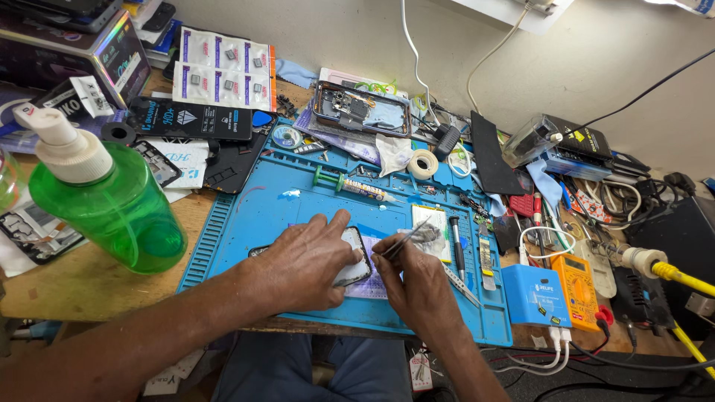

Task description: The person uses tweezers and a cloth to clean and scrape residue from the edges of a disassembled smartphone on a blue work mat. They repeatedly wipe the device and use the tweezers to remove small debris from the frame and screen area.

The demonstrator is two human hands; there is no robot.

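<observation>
My left hand (302, 264) lay flat and closed over the phone (356, 257), pinning it near the front middle of the blue work mat (246, 216). My right hand (417, 286) pinched a pair of tweezers (406, 240), tips raised just right of the phone's upper corner.

Status, as I judged it: the phone rested face-down with its back toward me, so work on it was under way. How much remained I could not tell, since my left hand hid most of the unit. A second opened phone (361, 108) sat beyond the mat's far edge.

Clearances, referenced to the mat:
- Left half: mostly bare, offering the best room for moving.
- Right portion: crowded by a white pad (432, 223), a screwdriver (456, 246) and loose parts.
- Far edge: a green-capped syringe (357, 186) and a tape roll (422, 164).
- Off the left edge: a green pump bottle (112, 208), well apart.
- Off the right edge: a blue box (535, 294) and an orange multimeter (581, 286), close by.
</observation>
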